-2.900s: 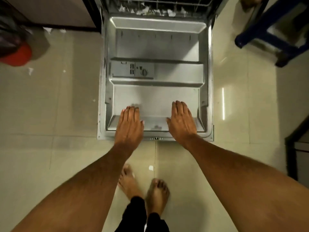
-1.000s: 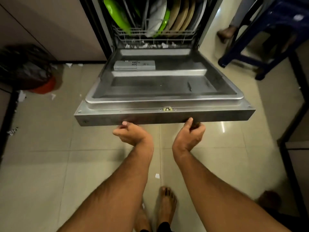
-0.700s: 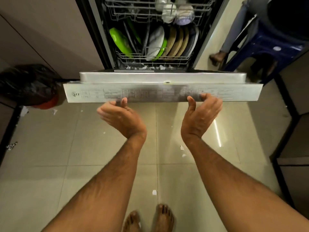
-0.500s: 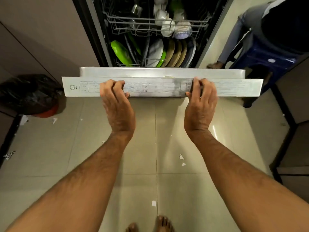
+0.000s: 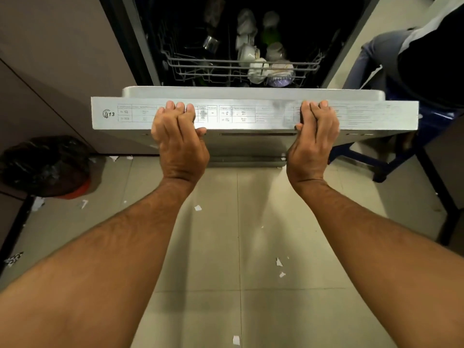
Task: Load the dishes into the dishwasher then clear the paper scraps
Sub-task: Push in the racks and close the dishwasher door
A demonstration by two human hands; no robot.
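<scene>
The steel dishwasher door point(image 5: 251, 114) is raised most of the way, its printed top edge facing me. My left hand point(image 5: 179, 141) grips that edge left of centre, fingers curled over the top. My right hand point(image 5: 313, 139) grips it right of centre the same way. Behind the door the dark dishwasher interior shows the upper wire rack point(image 5: 241, 65) with white cups and glasses point(image 5: 261, 64). The lower rack is hidden by the door. White paper scraps point(image 5: 278, 262) lie scattered on the beige tiled floor between my arms and to the left.
A black bag over a red bin point(image 5: 45, 164) sits at the left against the cabinet point(image 5: 50, 59). Another person's leg point(image 5: 369, 59) and a blue stool point(image 5: 391, 156) are at the right. A dark frame point(image 5: 437, 187) stands along the right edge.
The door went from lying flat to lifted nearly upright. Both hands moved from under its edge to gripping its top edge. The lower rack's plates have gone out of sight behind it.
</scene>
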